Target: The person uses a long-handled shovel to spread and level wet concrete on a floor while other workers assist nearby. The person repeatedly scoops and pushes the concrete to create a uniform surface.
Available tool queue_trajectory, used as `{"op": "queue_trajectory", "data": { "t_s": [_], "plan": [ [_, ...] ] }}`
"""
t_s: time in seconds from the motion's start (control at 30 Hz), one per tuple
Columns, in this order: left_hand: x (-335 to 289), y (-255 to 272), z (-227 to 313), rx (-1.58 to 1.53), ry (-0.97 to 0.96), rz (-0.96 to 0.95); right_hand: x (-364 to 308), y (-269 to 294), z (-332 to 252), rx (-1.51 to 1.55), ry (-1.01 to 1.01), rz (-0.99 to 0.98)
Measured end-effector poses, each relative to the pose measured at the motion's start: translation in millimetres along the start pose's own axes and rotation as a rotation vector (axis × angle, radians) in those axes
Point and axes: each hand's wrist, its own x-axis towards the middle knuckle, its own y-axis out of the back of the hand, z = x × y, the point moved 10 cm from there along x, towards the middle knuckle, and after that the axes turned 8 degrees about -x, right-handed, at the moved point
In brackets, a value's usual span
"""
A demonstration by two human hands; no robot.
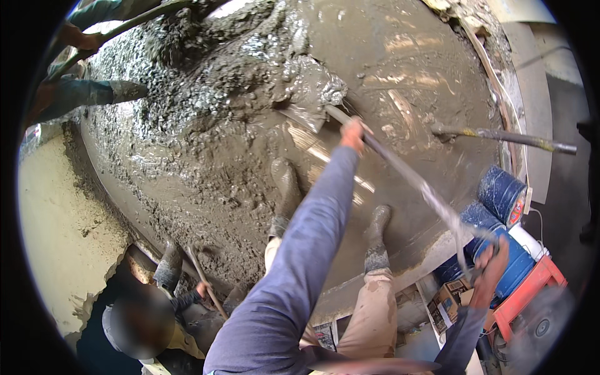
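My left hand point(353, 133) is closed round the lower part of a long shovel handle. To the lower right, my right hand point(492, 269) grips the handle's top end, where the grip appears forked. The shovel point(409, 172) slants across the view, its blade at the edge of a heap of wet grey concrete point(237, 75), partly covered by the mix. Smoother, soupy concrete point(356, 44) spreads beyond and to the right of the blade. My rubber boots point(287, 187) stand in the concrete, coated with it.
A co-worker's hand point(81, 39) holds a pole at upper left. Another person point(140, 319) crouches at lower left with a stick-like handle point(206, 281). A pole point(512, 139) lies over the right edge. Blue drums point(502, 195), a red machine point(531, 290) and a cardboard box point(447, 300) stand lower right.
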Motion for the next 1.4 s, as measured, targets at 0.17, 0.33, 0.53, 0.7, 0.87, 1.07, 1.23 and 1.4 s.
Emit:
{"op": "queue_trajectory", "data": {
  "t_s": [0.17,0.33,0.53,0.7,0.87,1.07,1.23,1.4],
  "plan": [
    [-10.8,58.7,195.6,-0.617,-0.036,-0.076,-65.4,-182.6,-133.9,-0.088,0.339,-0.259],
    [-92.5,92.1,243.4,-0.826,-0.078,-0.285,-134.1,-170.1,-137.3,-0.165,0.668,-0.398],
    [-264.7,163.9,308.5,-1.075,-0.188,-0.822,-254.4,-146.4,-95.8,-0.547,1.245,-0.887],
    [-330.1,224.9,269.9,-1.012,-0.282,-0.666,-264.0,-92.1,-70.5,-0.443,1.06,-0.957],
    [-282.1,229.0,76.4,-0.473,-0.337,0.01,-157.7,81.1,48.4,-0.204,0.195,-0.343],
    [-233.7,129.2,-268.1,0.077,0.157,0.252,-137.8,309.3,173.2,-0.086,-0.237,0.288],
    [-158.8,16.3,-380.6,0.152,0.308,0.126,-102.7,364.1,221.6,-0.043,-0.367,0.469],
    [-69.1,-79.1,-271.5,0.078,0.204,0.03,10.5,263.3,151.5,-0.024,-0.248,0.26]
  ]
}}
